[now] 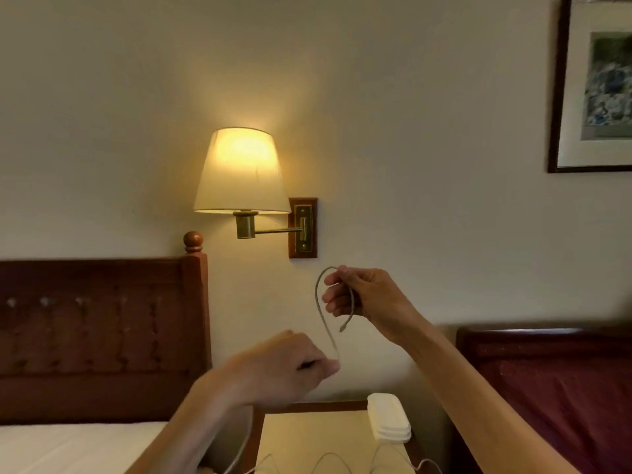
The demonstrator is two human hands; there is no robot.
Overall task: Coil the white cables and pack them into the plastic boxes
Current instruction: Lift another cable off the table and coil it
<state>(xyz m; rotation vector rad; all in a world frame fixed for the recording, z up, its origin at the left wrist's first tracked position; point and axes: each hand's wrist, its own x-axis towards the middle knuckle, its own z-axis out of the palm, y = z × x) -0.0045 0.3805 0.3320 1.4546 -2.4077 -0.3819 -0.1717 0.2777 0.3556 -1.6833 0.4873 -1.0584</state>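
Head view: right hand [362, 295] is pinching a white cable [319, 302] near its connector end, raised in front of the wall. The cable is arcing over and down to the left hand [290, 366], whose fingers are curled round it lower down, with the slack trailing toward the nightstand [301, 436]. Only the first loop is forming, so coiling looks barely begun. More cables [328, 461] are lying loose on the nightstand beside stacked plastic boxes [390, 420], which look closed; nothing visibly packed. Nearly everything is left.
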